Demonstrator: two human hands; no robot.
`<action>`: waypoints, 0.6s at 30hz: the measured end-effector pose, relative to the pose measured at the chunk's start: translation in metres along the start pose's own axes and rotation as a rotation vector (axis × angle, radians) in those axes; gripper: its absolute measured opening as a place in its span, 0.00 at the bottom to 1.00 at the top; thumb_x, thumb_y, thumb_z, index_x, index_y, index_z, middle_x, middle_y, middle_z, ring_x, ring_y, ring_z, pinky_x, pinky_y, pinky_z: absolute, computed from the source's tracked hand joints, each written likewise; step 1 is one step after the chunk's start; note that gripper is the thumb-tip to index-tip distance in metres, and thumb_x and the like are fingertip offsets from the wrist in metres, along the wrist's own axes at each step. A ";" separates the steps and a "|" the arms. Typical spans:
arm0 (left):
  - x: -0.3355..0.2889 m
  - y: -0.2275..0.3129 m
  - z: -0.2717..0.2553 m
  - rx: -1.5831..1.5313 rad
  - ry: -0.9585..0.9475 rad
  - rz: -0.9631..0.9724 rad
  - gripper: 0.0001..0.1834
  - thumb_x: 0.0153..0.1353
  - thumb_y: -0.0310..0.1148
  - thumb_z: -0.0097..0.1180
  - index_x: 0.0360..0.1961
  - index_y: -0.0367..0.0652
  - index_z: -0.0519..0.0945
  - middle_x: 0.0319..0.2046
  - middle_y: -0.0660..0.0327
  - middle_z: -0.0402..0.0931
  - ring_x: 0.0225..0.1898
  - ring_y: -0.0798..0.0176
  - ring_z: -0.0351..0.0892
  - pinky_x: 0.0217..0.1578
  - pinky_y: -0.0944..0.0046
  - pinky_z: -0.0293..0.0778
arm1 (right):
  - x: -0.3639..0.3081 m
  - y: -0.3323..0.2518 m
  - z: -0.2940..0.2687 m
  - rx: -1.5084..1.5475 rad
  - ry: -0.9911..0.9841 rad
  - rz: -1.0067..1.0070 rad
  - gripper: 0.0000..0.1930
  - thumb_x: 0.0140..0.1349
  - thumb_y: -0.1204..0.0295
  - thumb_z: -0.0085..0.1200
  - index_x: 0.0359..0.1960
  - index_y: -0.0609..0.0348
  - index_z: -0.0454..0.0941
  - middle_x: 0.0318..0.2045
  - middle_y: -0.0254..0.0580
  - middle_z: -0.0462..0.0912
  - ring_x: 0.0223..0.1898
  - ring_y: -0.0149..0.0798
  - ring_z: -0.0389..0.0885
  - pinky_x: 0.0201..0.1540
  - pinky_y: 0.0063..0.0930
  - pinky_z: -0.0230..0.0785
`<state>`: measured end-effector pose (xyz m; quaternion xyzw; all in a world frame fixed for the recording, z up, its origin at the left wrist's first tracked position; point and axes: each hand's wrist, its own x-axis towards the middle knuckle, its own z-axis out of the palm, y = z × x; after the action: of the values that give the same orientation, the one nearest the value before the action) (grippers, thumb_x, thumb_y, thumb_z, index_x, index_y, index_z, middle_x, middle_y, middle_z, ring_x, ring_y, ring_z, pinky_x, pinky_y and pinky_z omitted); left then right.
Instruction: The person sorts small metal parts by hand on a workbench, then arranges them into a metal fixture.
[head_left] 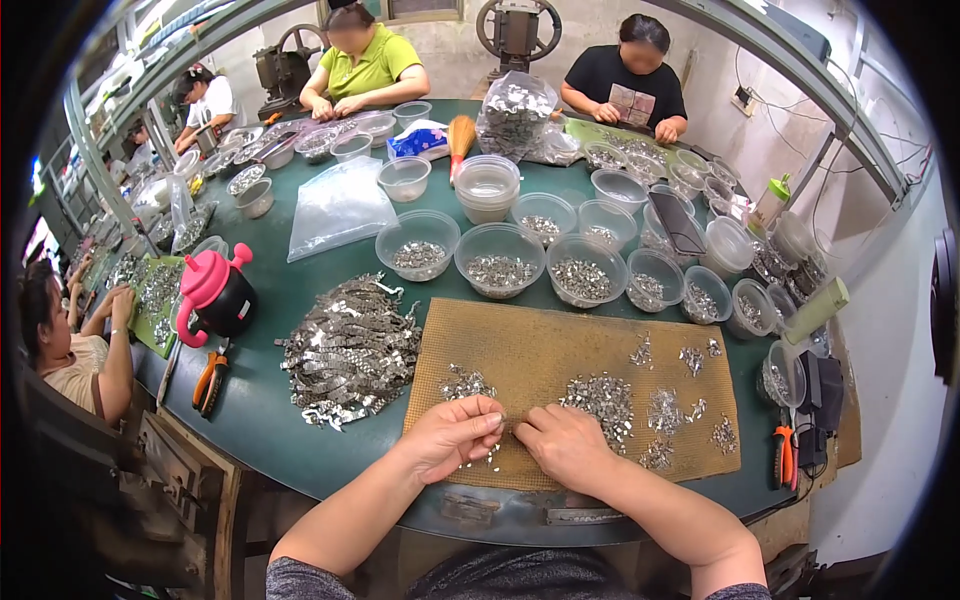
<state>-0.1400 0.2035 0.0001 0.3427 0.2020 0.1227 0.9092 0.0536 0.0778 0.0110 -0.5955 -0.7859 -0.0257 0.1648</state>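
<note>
My left hand (458,436) is closed in a pinch over the near part of a tan textured mat (520,345); whatever lies between its fingertips is too small to make out. Just to its right, my right hand (566,442) rests on the mat with fingers curled and pressed together, their tips hidden. Beyond the right hand lies a pile of small silvery metal pieces (598,400). A smaller heap of metal bits (466,383) sits above my left hand, and several little clusters are spread over the mat's right side. Left of the mat is a mound of linked metal strips (350,348).
Clear plastic bowls (500,262) of metal pieces line the mat's far edge. A pink-lidded black mug (216,290) and orange-handled pliers (210,382) stand at left; another pair of pliers (782,455) lies at right. Across the green table (270,240), other people work.
</note>
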 end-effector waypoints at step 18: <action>0.050 0.031 0.014 0.150 0.115 0.054 0.05 0.73 0.31 0.61 0.45 0.42 0.81 0.33 0.68 0.80 0.32 0.74 0.77 0.30 0.71 0.71 | -0.099 0.014 -0.065 0.498 0.145 0.436 0.07 0.66 0.76 0.62 0.44 0.57 0.83 0.38 0.45 0.87 0.40 0.48 0.87 0.41 0.37 0.78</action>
<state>-0.0918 0.2362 0.0166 0.4075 0.2533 0.1511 0.8642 0.1049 -0.0257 0.0415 -0.6875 -0.6085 0.1604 0.3624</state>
